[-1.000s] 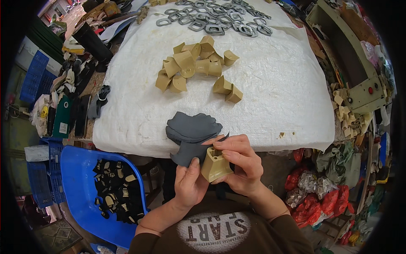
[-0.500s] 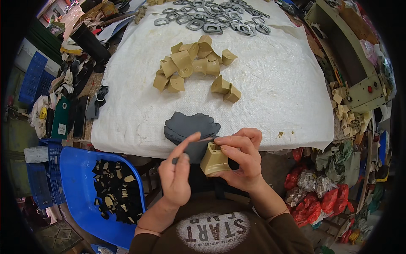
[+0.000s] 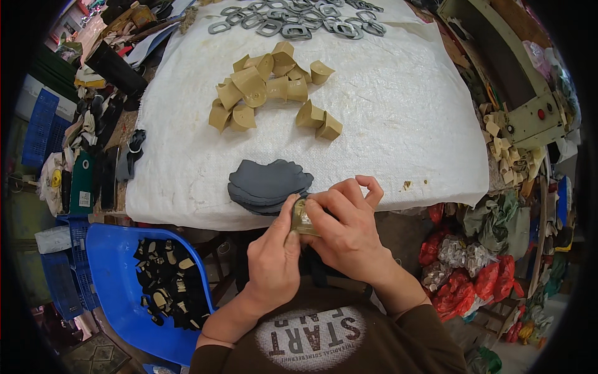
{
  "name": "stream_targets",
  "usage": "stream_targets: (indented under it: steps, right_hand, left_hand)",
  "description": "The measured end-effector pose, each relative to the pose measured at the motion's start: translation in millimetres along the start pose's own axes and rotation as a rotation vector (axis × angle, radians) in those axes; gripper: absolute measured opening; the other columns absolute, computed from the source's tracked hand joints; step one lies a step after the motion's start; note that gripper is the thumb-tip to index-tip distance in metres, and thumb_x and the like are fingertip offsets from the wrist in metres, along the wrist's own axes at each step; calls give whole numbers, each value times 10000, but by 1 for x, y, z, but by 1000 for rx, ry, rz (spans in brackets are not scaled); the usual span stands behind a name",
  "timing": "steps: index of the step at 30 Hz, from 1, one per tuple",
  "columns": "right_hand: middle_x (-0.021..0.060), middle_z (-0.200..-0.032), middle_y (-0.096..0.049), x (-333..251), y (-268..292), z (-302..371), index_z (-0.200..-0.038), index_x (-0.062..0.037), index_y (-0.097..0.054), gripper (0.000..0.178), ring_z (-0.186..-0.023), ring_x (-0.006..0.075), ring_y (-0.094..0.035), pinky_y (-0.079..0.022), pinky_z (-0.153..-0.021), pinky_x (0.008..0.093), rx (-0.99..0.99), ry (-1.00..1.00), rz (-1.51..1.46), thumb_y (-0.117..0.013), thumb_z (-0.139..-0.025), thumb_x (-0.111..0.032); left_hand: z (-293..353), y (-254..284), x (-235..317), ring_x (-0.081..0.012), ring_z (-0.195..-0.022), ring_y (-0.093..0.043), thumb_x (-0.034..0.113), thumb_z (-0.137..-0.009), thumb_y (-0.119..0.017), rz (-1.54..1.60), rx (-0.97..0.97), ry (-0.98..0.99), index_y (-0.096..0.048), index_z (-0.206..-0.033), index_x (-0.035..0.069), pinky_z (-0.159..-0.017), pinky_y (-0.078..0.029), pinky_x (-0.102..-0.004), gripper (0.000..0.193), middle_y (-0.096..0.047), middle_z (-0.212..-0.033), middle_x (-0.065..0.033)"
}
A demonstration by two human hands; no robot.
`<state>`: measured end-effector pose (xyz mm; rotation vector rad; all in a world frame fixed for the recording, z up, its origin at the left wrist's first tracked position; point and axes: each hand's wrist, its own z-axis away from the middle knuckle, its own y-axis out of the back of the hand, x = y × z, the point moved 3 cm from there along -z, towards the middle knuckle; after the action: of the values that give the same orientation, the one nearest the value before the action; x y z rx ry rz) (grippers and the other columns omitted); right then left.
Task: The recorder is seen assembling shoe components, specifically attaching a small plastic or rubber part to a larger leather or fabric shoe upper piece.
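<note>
A glossy tan shoe heel (image 3: 304,218) is between my two hands, just off the table's front edge. My right hand (image 3: 347,234) grips it from the right, thumb and fingers over its upper side. Against its left side press the straight fingers and thumb of my left hand (image 3: 273,265). The grey sheet piece seen earlier by the heel is not clearly visible; my fingers cover that spot. Just beyond my hands lies a stack of thin dark grey cut pieces (image 3: 269,182). Farther back, several loose tan heels (image 3: 250,85) lie heaped, with two more (image 3: 319,119) to their right.
White woven sheeting (image 3: 398,124) covers the table. Grey metal-looking rings (image 3: 296,30) lie at its far end. A blue tub (image 3: 115,280) at lower left holds black and tan pieces (image 3: 169,283). Red plastic bags (image 3: 458,299) sit at lower right, below a green machine (image 3: 529,128).
My left hand has moved right, from the grey piece beside the heel onto the heel itself. The heel has turned in my right hand. The whole view has shifted slightly.
</note>
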<state>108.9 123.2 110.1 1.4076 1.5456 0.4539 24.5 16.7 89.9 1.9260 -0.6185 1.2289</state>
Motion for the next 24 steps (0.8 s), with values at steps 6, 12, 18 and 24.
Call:
stream_targets:
  steps: [6,12,18,24]
  right_hand:
    - [-16,-888,-532,20,-11,7,-930,-107,-591,437,-853,193,-504,-251,-862,460,93,19,-135,-792,-571,-254]
    - [33,-962,-605,22,-2,9,-1037,-95,-571,567,-849,246,-510,-289,-817,409,101,86,-347,-802,-576,-330]
    - [1,-900,-554,11,-2,10,-941,-92,-602,453,-876,214,-497,-252,-893,453,-37,124,-418,-780,-595,-325]
    - [6,-898,-551,15,-6,12,-950,-89,-606,470,-878,215,-494,-254,-900,451,-87,141,-407,-773,-598,-352]
  left_hand:
    - [1,-3,4,-369,-1119,-537,128,-892,-520,-56,-185,65,-317,-1339,-103,-927,-425,-387,543,-481,-1220,-304]
    - [3,2,-38,-181,-1014,-548,391,-961,-367,908,-515,459,-325,-1363,-46,-816,-469,-299,595,-541,-1151,-125]
    - [4,-13,-30,-142,-776,-584,222,-875,-470,1176,-595,606,-386,-1269,-32,-586,-518,-260,477,-567,-915,-77]
    - [8,-18,-34,-121,-804,-565,223,-863,-513,1075,-573,612,-411,-1222,-22,-671,-486,-251,446,-550,-947,-69]
